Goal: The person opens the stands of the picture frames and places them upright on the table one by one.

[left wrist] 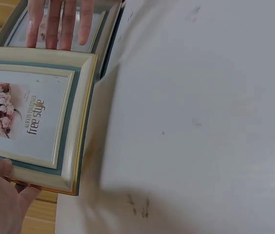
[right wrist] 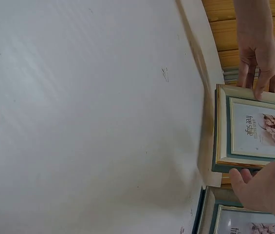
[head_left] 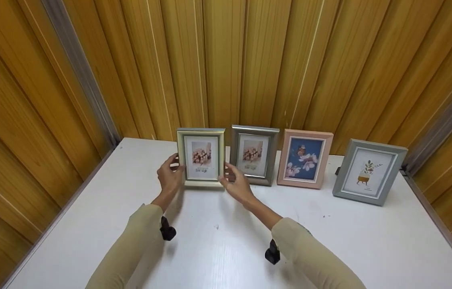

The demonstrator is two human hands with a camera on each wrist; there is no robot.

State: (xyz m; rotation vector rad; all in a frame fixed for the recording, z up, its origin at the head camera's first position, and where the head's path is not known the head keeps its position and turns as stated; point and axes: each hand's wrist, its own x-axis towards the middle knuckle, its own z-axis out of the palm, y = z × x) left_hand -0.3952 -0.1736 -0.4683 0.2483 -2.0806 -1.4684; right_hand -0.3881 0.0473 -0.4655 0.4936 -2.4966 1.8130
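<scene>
A cream-gold picture frame [head_left: 221, 152] with a teal inner border and a photo of pink roses is upright near the table's back edge, held from both sides. My left hand [head_left: 169, 175] grips its left side low down, thumb by the front and fingers around the edge. On the opposite side my right hand [head_left: 238, 186] holds the lower right edge, its thumb on the front. Close beside it, a grey-brown picture frame [head_left: 235, 160] with a similar rose photo stands partly behind the right hand. The right wrist view shows the cream-gold frame [right wrist: 225, 97] between both hands.
To the right stand a pink picture frame [head_left: 327, 156] with a blue flower picture and a grey-green picture frame [head_left: 340, 182] with a potted plant print, angled. All are on a white table [head_left: 217, 249]. Wood-look panels [head_left: 226, 60] rise behind and at both sides.
</scene>
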